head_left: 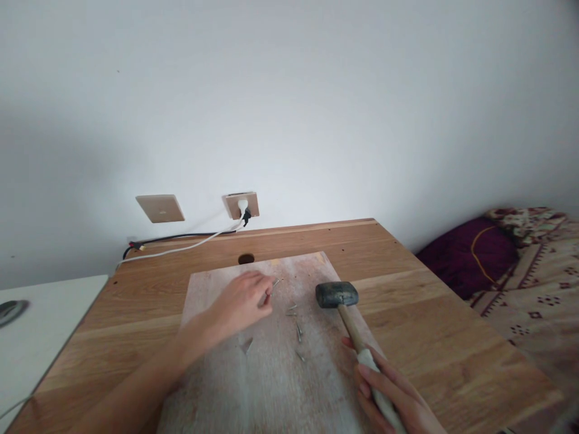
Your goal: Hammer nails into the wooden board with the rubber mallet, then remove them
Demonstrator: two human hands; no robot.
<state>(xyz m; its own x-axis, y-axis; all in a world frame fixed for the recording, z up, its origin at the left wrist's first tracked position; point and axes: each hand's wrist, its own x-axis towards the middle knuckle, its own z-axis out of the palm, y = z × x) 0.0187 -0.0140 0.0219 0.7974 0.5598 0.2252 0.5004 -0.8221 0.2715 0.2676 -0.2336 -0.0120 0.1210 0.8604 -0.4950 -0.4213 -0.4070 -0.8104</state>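
Observation:
My left hand (248, 294) is closed in a pinch over the upper part of a whitish board (253, 386). A thin metal nail (276, 282) shows at its fingertips. In my right hand (384, 386), the fingers wrap round the pale grip of a mallet (349, 325). The mallet's black head (336, 294) is over the board's right edge. Several loose nails (299, 331) lie on the board between the two hands. A small pointed grey piece (246, 345) lies below my left wrist.
The board rests on a wooden tabletop (434, 319) against a white wall. Cables (190, 246) run along the back edge to a wall socket (243, 205). A round hole (246, 258) is behind the board. Patterned bedding (538, 301) and a purple cushion (470, 253) are at right.

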